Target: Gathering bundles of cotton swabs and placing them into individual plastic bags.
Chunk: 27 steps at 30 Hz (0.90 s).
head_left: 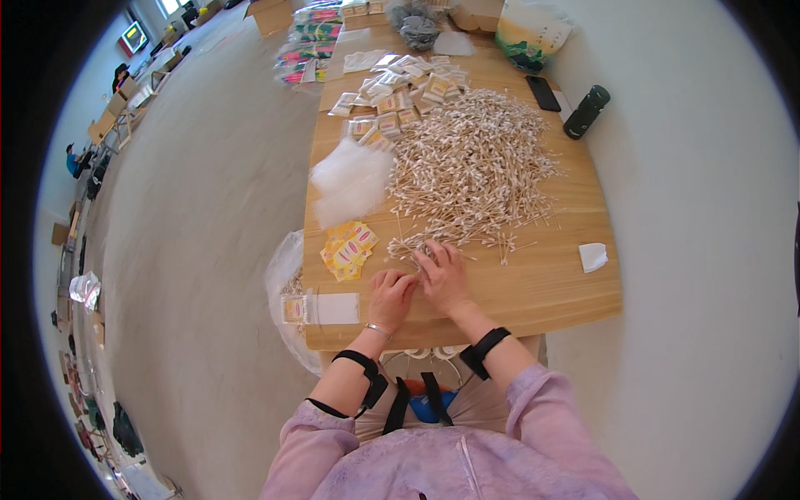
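Observation:
A large heap of cotton swabs point(475, 158) spreads over the wooden table. At its near edge, my right hand point(444, 277) has its fingers curled over a few swabs. My left hand point(392, 298) is close beside it, fingertips drawn together and almost touching the right hand; whatever they pinch is hidden. Left of my hands lie yellow printed cards point(348, 250) in a loose pile. Nearer the table edge is a small clear packet with a yellow card point(295, 309), beside a white rectangular piece point(337, 308).
Clear plastic sleeves point(352, 179) lie left of the heap, with filled packets point(387, 104) behind them. A phone point(543, 93) and a black bottle point(587, 112) stand near the wall side. A folded white paper point(592, 257) lies right. A plastic bag point(287, 258) hangs off the left edge.

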Motion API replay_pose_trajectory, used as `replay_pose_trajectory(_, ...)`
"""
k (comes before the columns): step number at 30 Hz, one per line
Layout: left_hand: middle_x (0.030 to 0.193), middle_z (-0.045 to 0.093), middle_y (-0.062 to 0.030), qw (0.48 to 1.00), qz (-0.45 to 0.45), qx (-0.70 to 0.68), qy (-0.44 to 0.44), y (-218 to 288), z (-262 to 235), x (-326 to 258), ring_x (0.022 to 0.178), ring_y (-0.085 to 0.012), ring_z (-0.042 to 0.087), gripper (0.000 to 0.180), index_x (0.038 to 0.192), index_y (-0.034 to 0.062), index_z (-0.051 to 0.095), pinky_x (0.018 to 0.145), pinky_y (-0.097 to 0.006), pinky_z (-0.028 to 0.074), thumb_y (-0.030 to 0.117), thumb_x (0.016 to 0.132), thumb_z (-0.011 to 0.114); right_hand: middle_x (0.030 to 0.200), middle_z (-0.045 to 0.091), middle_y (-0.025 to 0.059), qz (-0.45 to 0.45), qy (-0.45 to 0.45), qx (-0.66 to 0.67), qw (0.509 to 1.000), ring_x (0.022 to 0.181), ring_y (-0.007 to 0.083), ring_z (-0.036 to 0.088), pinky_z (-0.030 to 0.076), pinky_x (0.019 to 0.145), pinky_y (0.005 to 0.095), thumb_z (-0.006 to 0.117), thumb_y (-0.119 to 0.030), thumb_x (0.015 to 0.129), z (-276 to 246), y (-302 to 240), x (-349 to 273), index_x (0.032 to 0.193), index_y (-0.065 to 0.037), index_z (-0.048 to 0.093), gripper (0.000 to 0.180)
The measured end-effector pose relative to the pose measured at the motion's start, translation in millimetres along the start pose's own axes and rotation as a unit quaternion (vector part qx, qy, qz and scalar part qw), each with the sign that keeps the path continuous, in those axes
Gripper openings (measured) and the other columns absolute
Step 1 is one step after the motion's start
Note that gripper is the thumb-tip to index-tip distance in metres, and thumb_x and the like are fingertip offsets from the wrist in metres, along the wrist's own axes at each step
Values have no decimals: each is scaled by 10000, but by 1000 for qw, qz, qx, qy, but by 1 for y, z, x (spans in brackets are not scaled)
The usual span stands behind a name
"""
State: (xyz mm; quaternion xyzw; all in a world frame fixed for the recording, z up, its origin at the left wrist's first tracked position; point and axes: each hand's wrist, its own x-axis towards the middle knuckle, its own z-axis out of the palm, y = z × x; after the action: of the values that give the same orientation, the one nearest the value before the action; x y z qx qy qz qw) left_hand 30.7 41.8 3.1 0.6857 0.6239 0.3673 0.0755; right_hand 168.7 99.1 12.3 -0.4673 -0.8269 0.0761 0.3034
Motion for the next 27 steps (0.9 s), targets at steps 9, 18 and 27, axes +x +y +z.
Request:
replay_pose_trajectory(9, 882, 581, -50, 1000, -5, -6, -10, -5, -3, -4, 903, -265, 527, 81, 858, 123, 658, 818, -378, 411, 128, 777, 654, 1224, 534, 19, 85, 39, -189, 978, 1179, 263, 416, 328, 995, 422, 563, -163, 799, -22, 50, 15, 1076, -158, 647, 290)
replay_pose_trajectory(18, 877, 586, -55, 999, 8, -47, -11, -2, -1, -2, 898, -280, 526, 69, 843, 113, 649, 813, -378, 420, 116, 775, 655, 958, 587, 9, -7, -26, -56, 998, 1003, 230, 491, 353, 920, 384, 589, -160, 782, 20, 8, 26, 874, -159, 671, 123)
replay_pose_trajectory(27, 1002, 568, -99, 996, -44, -25, 70, 4, -4, -1, 990, -305, 503, 218, 970, 58, 593, 884, -409, 392, 76, 761, 649, 841, 566, -18, -23, -59, 7, 998, 900, 216, 516, 369, 838, 374, 688, -199, 720, -5, 15, -17, 798, -173, 665, 85)
